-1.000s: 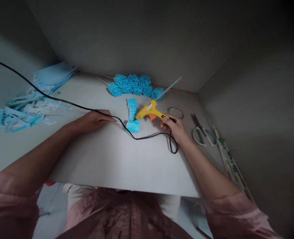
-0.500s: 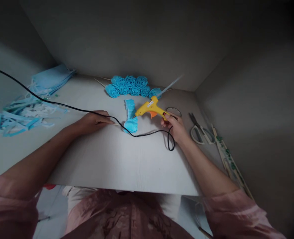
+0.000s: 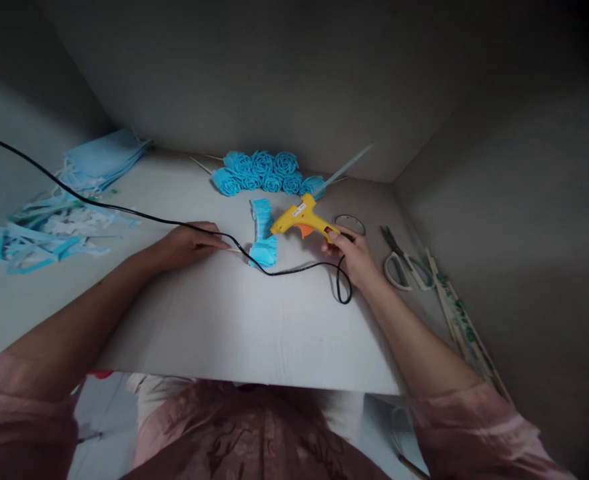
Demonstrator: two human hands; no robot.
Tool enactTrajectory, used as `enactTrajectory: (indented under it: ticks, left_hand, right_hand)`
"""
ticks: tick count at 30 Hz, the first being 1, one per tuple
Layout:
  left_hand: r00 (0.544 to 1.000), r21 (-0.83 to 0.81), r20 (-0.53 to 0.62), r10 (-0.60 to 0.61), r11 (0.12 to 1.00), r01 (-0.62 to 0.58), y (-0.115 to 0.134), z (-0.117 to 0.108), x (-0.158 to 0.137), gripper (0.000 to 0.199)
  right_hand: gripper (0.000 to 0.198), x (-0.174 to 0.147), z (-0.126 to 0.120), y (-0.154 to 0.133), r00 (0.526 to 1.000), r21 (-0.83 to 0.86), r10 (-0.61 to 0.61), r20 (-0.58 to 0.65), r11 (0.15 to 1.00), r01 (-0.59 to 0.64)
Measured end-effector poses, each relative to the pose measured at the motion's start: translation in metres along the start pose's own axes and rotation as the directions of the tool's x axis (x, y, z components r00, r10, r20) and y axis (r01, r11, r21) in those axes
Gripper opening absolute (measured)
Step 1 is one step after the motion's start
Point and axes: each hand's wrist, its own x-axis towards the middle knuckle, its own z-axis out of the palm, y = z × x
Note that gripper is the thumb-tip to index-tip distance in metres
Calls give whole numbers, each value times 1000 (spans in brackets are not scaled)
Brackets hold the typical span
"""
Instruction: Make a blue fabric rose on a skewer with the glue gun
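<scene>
1. Back wall (image 3: pixel 254 80): bounds reach at 12 o'clock (face centred on the pleated blue strip (image 3: pixel 262 217)).
2. Counter (image 3: pixel 284 333): most open room toward 6 o'clock, down to the near edge.
3. Black power cord (image 3: pixel 294 270): enters from 10 o'clock, crosses the view at the strip's near end, loops at 4; possible snag, I judge.
4. Blue roses (image 3: pixel 262 170): piled at 12 o'clock; little room between them and the strip.
5. Yellow glue gun (image 3: pixel 297 215): handle gripped by right hand (image 3: pixel 352 252) at 3 o'clock; nozzle by the strip's right side, contact unclear.
6. Left hand (image 3: pixel 189 243): 9 o'clock, fingers narrow, pinching a thin stick (image 3: pixel 235 250).
7. Strip: on counter, lying 12-to-6, near end at the stick. Step, judged: gluing. Next move calls for steady stick, light trigger pressure, nozzle clear of fingers.
</scene>
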Motion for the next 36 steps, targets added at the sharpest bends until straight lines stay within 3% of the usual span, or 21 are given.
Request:
enactTrajectory:
  ticks: [3, 9, 15, 23, 36]
  left_hand:
    - [1000, 8, -3, 25, 1000, -25, -1, 0, -1, 36]
    - [999, 14, -5, 38, 999, -38, -1, 1, -1, 35]
    - [1000, -1, -10, 16, 1000, -16, -1, 1, -1, 34]
    - [999, 30, 6, 35, 999, -35, 1, 0, 0, 32]
    - [999, 14, -17, 43, 999, -43, -1, 0, -1, 32]
  right_hand:
    - [38, 0, 1, 1, 1000, -51, -13, 20, 999, 14]
    - [34, 1, -1, -1, 999, 56, 7, -38, 998, -5]
    - [36, 0, 0, 0, 1000, -54, -27, 13, 998, 28]
    - [43, 4, -1, -3, 996, 209, 42, -77, 978, -25]
    - [39, 0, 0, 0, 999, 83, 39, 8, 996, -40]
